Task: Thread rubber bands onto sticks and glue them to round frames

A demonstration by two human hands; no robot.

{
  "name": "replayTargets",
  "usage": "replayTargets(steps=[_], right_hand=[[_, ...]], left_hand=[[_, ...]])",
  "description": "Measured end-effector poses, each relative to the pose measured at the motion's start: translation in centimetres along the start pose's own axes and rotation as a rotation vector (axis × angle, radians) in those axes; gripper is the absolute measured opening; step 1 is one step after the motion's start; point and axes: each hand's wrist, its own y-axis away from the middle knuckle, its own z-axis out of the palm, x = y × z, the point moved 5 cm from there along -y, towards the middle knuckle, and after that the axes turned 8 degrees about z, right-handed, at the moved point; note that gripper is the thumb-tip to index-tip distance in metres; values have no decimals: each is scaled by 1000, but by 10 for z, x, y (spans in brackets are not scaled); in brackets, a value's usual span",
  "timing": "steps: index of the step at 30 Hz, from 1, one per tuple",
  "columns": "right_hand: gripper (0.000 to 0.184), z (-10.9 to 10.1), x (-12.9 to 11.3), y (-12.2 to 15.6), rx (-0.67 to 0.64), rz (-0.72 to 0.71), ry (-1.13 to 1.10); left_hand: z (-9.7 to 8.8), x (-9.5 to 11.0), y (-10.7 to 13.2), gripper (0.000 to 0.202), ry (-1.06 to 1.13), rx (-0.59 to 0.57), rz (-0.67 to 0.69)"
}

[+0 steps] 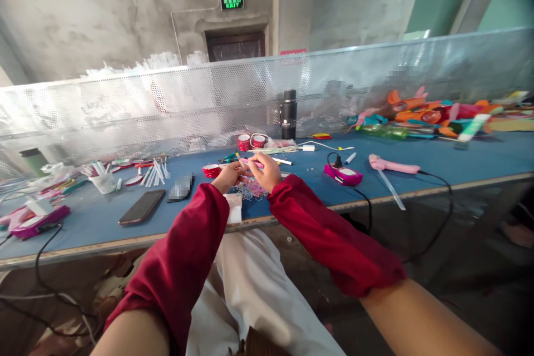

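Both hands meet over the front middle of the blue table. My right hand (267, 172) is closed around a slim pink pen-like stick (253, 163). Close beside it, my left hand (228, 176) has its fingers pinched together near the stick's end. A thin yellowish tip (237, 155) sticks up by those fingers; what they grip is too small to make out. Under the hands lies a loose heap of small pastel loops (251, 190). A white piece of paper or card (234, 208) lies at the table edge, below my left hand.
Left are two phones (142, 207) (181, 188), a white cup of sticks (102, 182) and a purple power strip (39, 221). Red tape rolls (211, 171) and a black flask (288, 115) stand beyond. Right are another purple strip (343, 176) and a pink glue gun (392, 166).
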Motion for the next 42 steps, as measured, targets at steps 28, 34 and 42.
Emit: replayTargets(steps=[28, 34, 42], right_hand=[[17, -2, 0, 0, 12, 17, 4], [15, -2, 0, 0, 22, 24, 8], [16, -2, 0, 0, 13, 13, -5]], left_hand=[[0, 2, 1, 22, 30, -3, 11], [1, 4, 2, 20, 24, 1, 4], [1, 4, 3, 20, 30, 8, 1]])
